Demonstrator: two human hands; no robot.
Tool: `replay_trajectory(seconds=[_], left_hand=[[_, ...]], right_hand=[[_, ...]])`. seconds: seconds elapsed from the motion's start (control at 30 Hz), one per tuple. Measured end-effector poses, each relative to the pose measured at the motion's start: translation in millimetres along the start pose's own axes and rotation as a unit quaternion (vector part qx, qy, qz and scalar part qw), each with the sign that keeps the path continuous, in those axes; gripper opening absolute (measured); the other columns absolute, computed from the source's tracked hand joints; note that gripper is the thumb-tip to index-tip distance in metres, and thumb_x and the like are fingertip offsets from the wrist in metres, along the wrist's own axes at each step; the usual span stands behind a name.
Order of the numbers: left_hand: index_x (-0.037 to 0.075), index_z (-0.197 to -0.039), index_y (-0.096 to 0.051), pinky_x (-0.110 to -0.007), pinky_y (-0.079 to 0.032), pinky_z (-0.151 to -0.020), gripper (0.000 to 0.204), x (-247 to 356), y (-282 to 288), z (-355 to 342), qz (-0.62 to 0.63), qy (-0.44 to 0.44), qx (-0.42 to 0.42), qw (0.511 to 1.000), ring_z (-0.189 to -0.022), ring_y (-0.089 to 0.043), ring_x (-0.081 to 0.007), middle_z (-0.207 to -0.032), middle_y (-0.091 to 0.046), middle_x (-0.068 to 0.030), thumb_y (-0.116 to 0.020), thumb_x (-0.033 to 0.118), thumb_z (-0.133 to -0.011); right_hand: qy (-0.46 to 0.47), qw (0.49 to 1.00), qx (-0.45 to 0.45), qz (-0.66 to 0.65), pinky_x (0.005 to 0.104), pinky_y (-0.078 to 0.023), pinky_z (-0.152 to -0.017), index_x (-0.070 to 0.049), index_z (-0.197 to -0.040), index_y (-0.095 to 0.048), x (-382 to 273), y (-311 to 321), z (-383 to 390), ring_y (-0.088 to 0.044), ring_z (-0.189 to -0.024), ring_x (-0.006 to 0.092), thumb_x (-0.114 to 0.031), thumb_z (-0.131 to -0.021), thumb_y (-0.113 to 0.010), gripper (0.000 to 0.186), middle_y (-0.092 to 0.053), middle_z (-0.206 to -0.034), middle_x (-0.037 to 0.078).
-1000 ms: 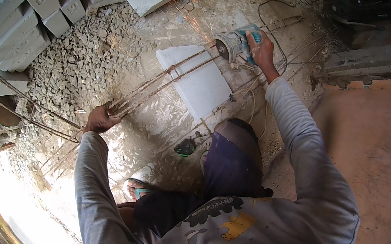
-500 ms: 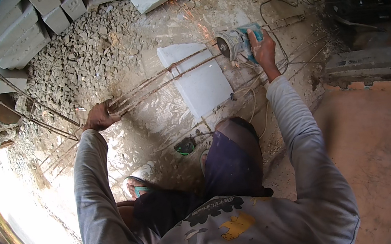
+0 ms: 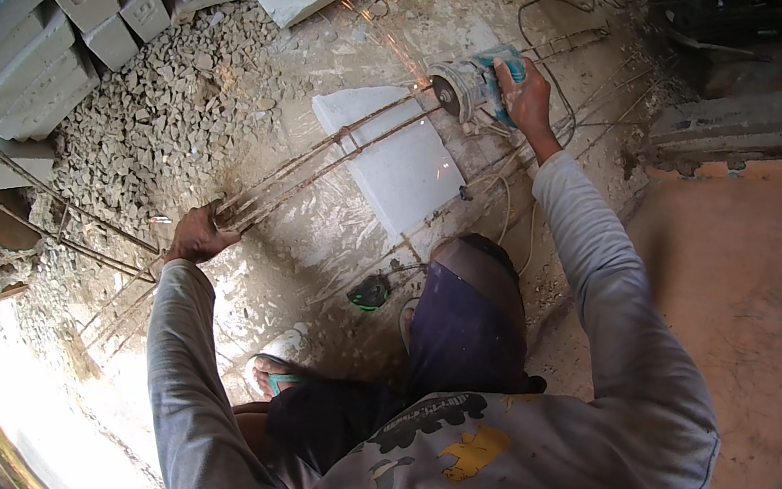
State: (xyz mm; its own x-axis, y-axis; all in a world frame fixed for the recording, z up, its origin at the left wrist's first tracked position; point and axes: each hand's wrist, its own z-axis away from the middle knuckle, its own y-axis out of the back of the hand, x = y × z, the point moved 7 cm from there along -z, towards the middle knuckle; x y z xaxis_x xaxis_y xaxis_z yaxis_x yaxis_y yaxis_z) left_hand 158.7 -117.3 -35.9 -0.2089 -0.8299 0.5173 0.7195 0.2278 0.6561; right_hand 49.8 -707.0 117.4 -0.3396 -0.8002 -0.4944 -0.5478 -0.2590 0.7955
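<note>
My right hand [image 3: 527, 94] is wrapped round a teal angle grinder [image 3: 479, 88], its disc against the rusty rebar frame [image 3: 338, 161]. Orange sparks [image 3: 397, 49] fly from the disc toward the far side. Farther left, my left hand [image 3: 200, 235] is closed on the end part of the same rebar frame, with the long bars running rightward under the grinder. A pale flat block [image 3: 395, 158] lies beneath the bars, between my two hands. The grinder's body hides the exact point where disc and bar meet.
Gravel [image 3: 180, 114] is heaped at the far left, below stacked grey blocks [image 3: 33, 80]. More rebar [image 3: 50, 194] leans left of my left hand. A dark cable [image 3: 565, 107] curls past the grinder. A black and green round object [image 3: 370, 293] lies near my feet.
Both hands, the grinder and the rebar frame stay almost in place. Sparks keep flying, and a few reddish specks now show over the pale block.
</note>
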Motion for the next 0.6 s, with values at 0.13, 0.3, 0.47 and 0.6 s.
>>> replay_trajectory(seconds=[0.13, 0.3, 0.47, 0.6], left_hand=[[0.003, -0.138, -0.066, -0.042, -0.057, -0.1, 0.077, 2.5, 1.3, 1.1, -0.006, 0.008, -0.004, 1.0, -0.113, -0.074, -0.0375, -0.122, -0.077, -0.0228, -0.087, 0.037, -0.072], [0.003, -0.138, -0.066, -0.042, -0.057, -0.1, 0.078, 6.9, 3.5, 4.0, -0.002, 0.003, -0.005, 1.0, -0.113, -0.075, -0.037, -0.121, -0.077, -0.0222, -0.087, 0.037, -0.072], [0.004, -0.139, -0.066, -0.042, -0.057, -0.099, 0.078, 8.0, 3.4, 4.1, 0.01, -0.009, -0.001, 1.0, -0.112, -0.075, -0.0365, -0.121, -0.077, -0.0213, -0.087, 0.037, -0.071], [0.004, -0.141, -0.065, -0.042, -0.057, -0.1, 0.08, 2.4, 1.0, 1.0, -0.01, 0.005, -0.003, 1.0, -0.112, -0.075, -0.0368, -0.121, -0.077, -0.0212, -0.088, 0.036, -0.071]], right_hand=[[0.003, 1.0, 0.004, -0.008, 0.0507, -0.057, -0.078, 0.002, -0.109, -0.072, -1.3, 0.3, -0.2, -0.075, -0.088, 0.0467, -0.038, -0.099, -0.077, 0.042, -0.076, -0.093, 0.028], [-0.006, 1.0, -0.008, -0.008, 0.0505, -0.057, -0.078, 0.001, -0.11, -0.073, -1.2, 0.1, -1.8, -0.075, -0.089, 0.0466, -0.037, -0.098, -0.078, 0.041, -0.076, -0.094, 0.027], [-0.008, 1.0, -0.01, -0.006, 0.0508, -0.057, -0.078, 0.001, -0.11, -0.073, -2.4, -0.2, -2.9, -0.075, -0.089, 0.0471, -0.036, -0.098, -0.078, 0.04, -0.076, -0.093, 0.028], [0.017, 1.0, 0.001, 0.001, 0.0514, -0.057, -0.077, 0.001, -0.109, -0.073, -4.9, 0.3, -4.0, -0.074, -0.089, 0.0484, -0.037, -0.098, -0.078, 0.04, -0.075, -0.093, 0.028]])
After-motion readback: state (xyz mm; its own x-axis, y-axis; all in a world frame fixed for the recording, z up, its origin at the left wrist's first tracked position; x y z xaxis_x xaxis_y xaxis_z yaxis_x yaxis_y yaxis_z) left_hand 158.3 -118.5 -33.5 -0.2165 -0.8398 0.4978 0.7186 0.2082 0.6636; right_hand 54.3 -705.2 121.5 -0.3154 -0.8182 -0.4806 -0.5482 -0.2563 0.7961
